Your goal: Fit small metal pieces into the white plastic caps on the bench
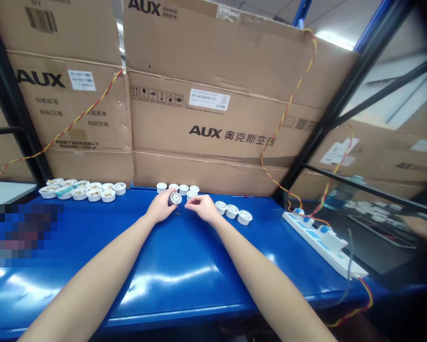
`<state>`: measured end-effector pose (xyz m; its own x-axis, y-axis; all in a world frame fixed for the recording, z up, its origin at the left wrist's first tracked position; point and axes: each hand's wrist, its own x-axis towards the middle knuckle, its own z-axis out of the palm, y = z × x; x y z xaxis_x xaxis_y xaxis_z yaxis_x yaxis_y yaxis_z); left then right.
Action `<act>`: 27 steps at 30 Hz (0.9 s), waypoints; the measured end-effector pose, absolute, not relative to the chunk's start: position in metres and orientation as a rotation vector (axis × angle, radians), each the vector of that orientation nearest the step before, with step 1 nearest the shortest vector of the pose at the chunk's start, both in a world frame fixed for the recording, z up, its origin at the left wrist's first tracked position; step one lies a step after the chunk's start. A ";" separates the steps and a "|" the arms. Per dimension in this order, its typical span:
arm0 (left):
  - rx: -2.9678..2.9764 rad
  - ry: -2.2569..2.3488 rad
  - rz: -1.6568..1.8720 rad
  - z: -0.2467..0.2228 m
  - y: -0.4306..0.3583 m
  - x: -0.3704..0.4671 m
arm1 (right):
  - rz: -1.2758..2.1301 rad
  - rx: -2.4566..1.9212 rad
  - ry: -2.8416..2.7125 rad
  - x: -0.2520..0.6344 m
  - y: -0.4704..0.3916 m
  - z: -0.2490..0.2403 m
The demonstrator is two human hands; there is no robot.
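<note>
My left hand (161, 206) grips a small round white cup (176, 198) by its side, tilted so that its top faces me; small parts show inside it. Close by on the right, my right hand (202, 208) has its thumb and fingertips pinched together. Whatever may be between those fingertips is too small to make out. Just behind the right fingers sits another white cup (192, 194). Several similar cups (183, 190) stand in a short row behind my hands. To the right of my right hand is a line of three white cups (232, 211).
Several white cups with brownish contents (80, 194) stand at the back left of the blue table (170, 275). A white power strip (320, 244) with plugs runs along the right edge. Cardboard panels (213, 118) rise behind, with red-yellow twisted wires (285, 109) hanging across.
</note>
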<state>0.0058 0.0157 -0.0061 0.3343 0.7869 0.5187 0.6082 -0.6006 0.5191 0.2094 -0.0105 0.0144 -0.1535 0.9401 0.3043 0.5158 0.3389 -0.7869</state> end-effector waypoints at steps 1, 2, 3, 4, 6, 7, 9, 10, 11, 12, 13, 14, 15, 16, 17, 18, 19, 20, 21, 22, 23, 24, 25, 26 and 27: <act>2.404 1.210 1.126 -0.005 0.014 0.007 | 0.672 -1.233 -1.756 0.209 -0.010 0.015; 2.442 1.159 1.124 -0.004 0.012 0.008 | 0.675 -1.184 -1.722 0.209 -0.010 0.016; 2.481 1.108 1.119 -0.003 0.009 0.009 | 0.674 -1.146 -1.701 0.208 -0.010 0.016; 2.518 1.059 1.116 -0.002 0.007 0.011 | 0.670 -1.118 -1.693 0.207 -0.010 0.016; 2.580 0.981 1.118 0.000 0.004 0.013 | 0.661 -1.097 -1.702 0.205 -0.010 0.016; 2.606 0.955 1.119 0.000 0.002 0.013 | 0.656 -1.106 -1.709 0.204 -0.010 0.015; 2.643 0.932 1.115 0.001 0.001 0.015 | 0.649 -1.142 -1.716 0.204 -0.010 0.015; 2.651 0.935 1.117 0.002 0.000 0.015 | 0.644 -1.159 -1.711 0.203 -0.010 0.015; 2.655 0.943 1.116 0.003 0.000 0.015 | 0.644 -1.167 -1.706 0.203 -0.010 0.015; 2.654 0.958 1.115 0.003 -0.001 0.015 | 0.651 -1.166 -1.702 0.203 -0.010 0.015; 2.650 0.974 1.112 0.004 -0.001 0.015 | 0.664 -1.158 -1.699 0.203 -0.011 0.016; 2.645 0.990 1.108 0.004 -0.002 0.016 | 0.680 -1.147 -1.694 0.203 -0.012 0.017; 2.641 1.002 1.102 0.004 -0.002 0.016 | 0.693 -1.139 -1.690 0.203 -0.013 0.017; 2.636 1.010 1.099 0.005 -0.002 0.016 | 0.700 -1.135 -1.689 0.202 -0.014 0.018; 2.631 1.016 1.101 0.004 -0.002 0.016 | 0.700 -1.132 -1.687 0.202 -0.014 0.019; 2.626 1.021 1.109 0.004 -0.002 0.016 | 0.690 -1.131 -1.679 0.202 -0.015 0.019; 2.621 1.026 1.119 0.004 -0.002 0.016 | 0.674 -1.130 -1.669 0.202 -0.015 0.019; 2.616 1.034 1.129 0.003 -0.001 0.016 | 0.653 -1.128 -1.658 0.202 -0.015 0.019; 2.612 1.044 1.135 0.003 -0.001 0.016 | 0.631 -1.128 -1.647 0.202 -0.015 0.019; 2.609 1.052 1.135 0.002 -0.001 0.016 | 0.612 -1.133 -1.642 0.202 -0.014 0.019; 2.609 1.059 1.130 0.002 0.000 0.016 | 0.600 -1.143 -1.650 0.202 -0.014 0.019; 2.613 1.061 1.120 0.002 0.000 0.016 | 0.595 -1.157 -1.670 0.202 -0.014 0.018; 2.624 1.061 1.105 0.003 -0.001 0.016 | 0.598 -1.173 -1.695 0.202 -0.014 0.018; 2.648 1.060 1.084 0.003 -0.001 0.016 | 0.601 -1.190 -1.717 0.202 -0.014 0.017; 2.682 1.060 1.059 0.004 -0.001 0.016 | 0.604 -1.207 -1.734 0.202 -0.014 0.016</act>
<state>0.0163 -0.0011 0.0039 0.5247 0.6255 0.5774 0.5777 -0.7599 0.2981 0.2019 -0.0139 0.0164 -0.1082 0.9103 0.3996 0.4649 0.4016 -0.7891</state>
